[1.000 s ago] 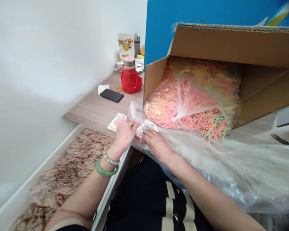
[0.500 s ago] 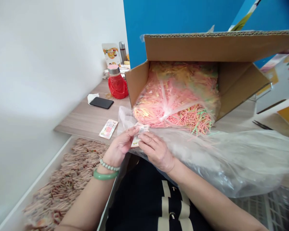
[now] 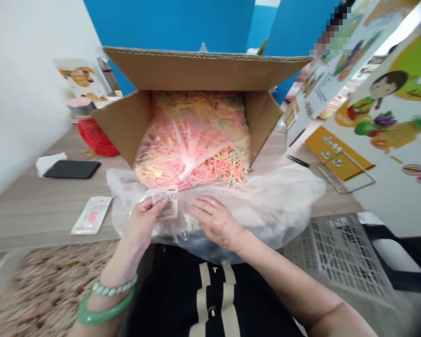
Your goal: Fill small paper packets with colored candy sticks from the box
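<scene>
My left hand (image 3: 145,222) pinches a small printed packet (image 3: 171,206) between thumb and fingers, over the clear plastic bag's edge. Just to the right is my right hand (image 3: 215,222), apart from the packet. Its fingers are loosely bent and no object shows in them; the thumb is hidden. Behind both hands, an open cardboard box (image 3: 203,72) lies with its mouth towards me. It holds a mass of thin pink, yellow and green sticks (image 3: 228,166) in clear plastic (image 3: 273,196), which spills out over the table. Another printed packet (image 3: 92,215) lies flat at the left.
A black phone (image 3: 72,169) rests by a white tissue (image 3: 51,163), near a red-wrapped bottle (image 3: 98,135). Below the table's left edge is a bin of packed, pale brownish pieces (image 3: 56,276). Tweezers (image 3: 298,161), a printed carton (image 3: 382,140) and a grey plastic crate (image 3: 347,252) are at the right.
My right hand has come off the packet and moved right; the left hand keeps it. The view has turned right, bringing the printed carton and crate more into sight.
</scene>
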### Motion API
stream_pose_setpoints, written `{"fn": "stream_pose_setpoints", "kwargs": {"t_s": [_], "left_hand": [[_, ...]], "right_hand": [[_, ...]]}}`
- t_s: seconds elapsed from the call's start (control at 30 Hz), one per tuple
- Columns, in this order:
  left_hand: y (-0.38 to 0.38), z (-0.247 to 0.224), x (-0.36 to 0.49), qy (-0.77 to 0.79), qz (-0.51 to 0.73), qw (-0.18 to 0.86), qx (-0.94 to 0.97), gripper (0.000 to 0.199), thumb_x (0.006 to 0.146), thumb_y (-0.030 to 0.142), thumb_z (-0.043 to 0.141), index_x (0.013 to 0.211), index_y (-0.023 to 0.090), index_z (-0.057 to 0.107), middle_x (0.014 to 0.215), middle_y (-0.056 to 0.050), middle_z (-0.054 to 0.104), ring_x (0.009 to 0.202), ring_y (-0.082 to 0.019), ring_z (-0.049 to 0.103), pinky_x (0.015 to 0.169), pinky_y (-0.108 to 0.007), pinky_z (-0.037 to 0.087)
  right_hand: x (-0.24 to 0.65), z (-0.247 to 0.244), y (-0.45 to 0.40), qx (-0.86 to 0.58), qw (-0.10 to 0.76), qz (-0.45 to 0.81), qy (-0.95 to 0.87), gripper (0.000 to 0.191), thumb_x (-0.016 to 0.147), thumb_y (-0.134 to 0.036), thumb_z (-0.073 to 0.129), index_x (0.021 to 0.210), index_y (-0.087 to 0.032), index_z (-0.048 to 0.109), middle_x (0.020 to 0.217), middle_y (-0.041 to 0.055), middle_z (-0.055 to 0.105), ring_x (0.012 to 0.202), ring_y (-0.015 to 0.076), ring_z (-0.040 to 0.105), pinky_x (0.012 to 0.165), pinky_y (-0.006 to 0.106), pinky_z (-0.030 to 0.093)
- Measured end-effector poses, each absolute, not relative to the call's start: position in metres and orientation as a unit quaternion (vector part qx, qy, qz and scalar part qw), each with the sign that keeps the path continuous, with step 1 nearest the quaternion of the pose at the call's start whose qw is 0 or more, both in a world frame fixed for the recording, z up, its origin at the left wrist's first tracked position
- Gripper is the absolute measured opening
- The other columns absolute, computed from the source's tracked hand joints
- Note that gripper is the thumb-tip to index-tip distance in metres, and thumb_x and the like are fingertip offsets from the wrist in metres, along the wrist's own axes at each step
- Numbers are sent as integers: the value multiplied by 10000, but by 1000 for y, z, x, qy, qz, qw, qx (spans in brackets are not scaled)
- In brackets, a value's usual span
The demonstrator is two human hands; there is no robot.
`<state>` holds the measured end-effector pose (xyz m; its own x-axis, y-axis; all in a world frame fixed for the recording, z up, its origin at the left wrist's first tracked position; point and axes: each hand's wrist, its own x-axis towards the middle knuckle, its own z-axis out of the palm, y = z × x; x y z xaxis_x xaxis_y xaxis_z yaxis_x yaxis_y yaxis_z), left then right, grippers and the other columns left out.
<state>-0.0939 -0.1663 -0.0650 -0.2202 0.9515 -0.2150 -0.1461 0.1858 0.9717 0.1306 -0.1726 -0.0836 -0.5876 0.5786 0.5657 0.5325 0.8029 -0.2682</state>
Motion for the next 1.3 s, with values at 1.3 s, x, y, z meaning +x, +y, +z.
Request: {"fn": "stream_pose_setpoints", "kwargs": {"t_s": [1.3], "left_hand": [[-141, -129, 57, 347, 251, 195, 882, 150, 899, 81, 593, 852, 190, 684, 1305, -113, 722, 1215, -312, 648, 974, -514, 512]], "right_hand": [[314, -80, -100, -713, 41, 101, -693, 273, 998, -183, 446, 1043, -185, 716, 1074, 95, 697, 864, 180, 642, 697, 257, 399]]}}
